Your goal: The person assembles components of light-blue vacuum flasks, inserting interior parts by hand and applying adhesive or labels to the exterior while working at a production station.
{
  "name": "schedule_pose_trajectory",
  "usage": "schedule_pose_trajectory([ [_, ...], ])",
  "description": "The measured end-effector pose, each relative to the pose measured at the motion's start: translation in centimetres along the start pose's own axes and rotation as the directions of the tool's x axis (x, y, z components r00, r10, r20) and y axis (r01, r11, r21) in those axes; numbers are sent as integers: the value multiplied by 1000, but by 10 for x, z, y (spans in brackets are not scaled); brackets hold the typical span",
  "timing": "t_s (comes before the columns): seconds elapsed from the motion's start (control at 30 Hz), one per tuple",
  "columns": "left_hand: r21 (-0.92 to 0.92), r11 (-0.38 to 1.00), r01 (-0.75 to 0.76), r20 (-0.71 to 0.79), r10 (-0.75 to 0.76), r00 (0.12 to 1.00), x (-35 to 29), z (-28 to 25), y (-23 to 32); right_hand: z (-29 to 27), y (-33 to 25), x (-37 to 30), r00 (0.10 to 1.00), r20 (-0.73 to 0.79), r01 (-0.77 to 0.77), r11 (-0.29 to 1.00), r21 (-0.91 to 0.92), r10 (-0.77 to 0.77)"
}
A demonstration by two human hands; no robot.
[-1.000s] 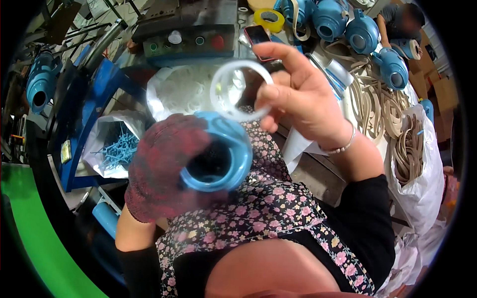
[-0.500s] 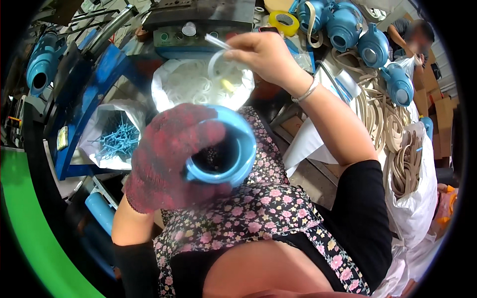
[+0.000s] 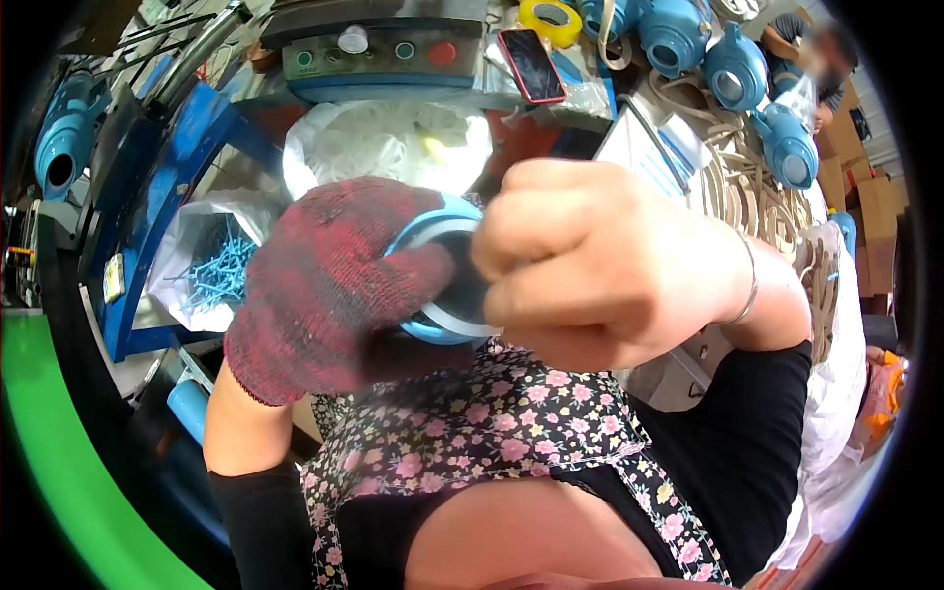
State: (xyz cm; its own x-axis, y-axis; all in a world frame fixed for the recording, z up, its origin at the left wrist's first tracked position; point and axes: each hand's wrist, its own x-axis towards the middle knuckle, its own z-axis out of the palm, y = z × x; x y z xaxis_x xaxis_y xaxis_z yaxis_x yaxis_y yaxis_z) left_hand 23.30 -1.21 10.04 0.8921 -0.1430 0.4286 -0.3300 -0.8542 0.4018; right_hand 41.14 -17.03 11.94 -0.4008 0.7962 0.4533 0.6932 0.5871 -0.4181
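My left hand (image 3: 324, 285), in a dark red and black knit glove, is closed round a blue round-mouthed plastic vessel (image 3: 425, 332) in front of my apron. A translucent white ring (image 3: 454, 322) lies along the vessel's mouth, with my gloved thumb at its inner edge. My bare right hand (image 3: 610, 265) is curled at the right side of the mouth. Its fingertips pinch the ring there, though the fingers hide most of that side. Just beyond, a white bag (image 3: 299, 162) holds many similar translucent rings and something yellow.
Blue sticks (image 3: 221, 270) fill a bag at the left, beside a blue metal frame (image 3: 162, 221). Far back are a button panel (image 3: 379, 57), a phone (image 3: 532, 67) and yellow tape (image 3: 551, 20). More blue vessels (image 3: 736, 71) and beige straps (image 3: 733, 202) lie right; a person (image 3: 787, 44) sits beyond.
My right hand has come down from above the ring bag to the vessel's mouth, bringing the white ring with it. The ring now sits along the mouth. The phone shows fully.
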Motion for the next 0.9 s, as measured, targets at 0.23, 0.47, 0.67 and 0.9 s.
schedule_pose_trajectory([
  [0.23,4,1000,-27,25,27,999,0,-4,8,11,-26,-12,983,-64,-184,958,-222,174],
  [0.47,-81,991,-104,-61,100,993,-3,2,19,1,-20,1,939,307,-90,971,-220,157],
  [0.67,-53,992,-113,113,118,986,12,1,13,-19,-15,13,827,525,-104,972,-210,202],
  [0.9,-101,984,-149,337,175,925,21,-8,13,-5,-9,11,915,403,99,979,-177,-20],
])
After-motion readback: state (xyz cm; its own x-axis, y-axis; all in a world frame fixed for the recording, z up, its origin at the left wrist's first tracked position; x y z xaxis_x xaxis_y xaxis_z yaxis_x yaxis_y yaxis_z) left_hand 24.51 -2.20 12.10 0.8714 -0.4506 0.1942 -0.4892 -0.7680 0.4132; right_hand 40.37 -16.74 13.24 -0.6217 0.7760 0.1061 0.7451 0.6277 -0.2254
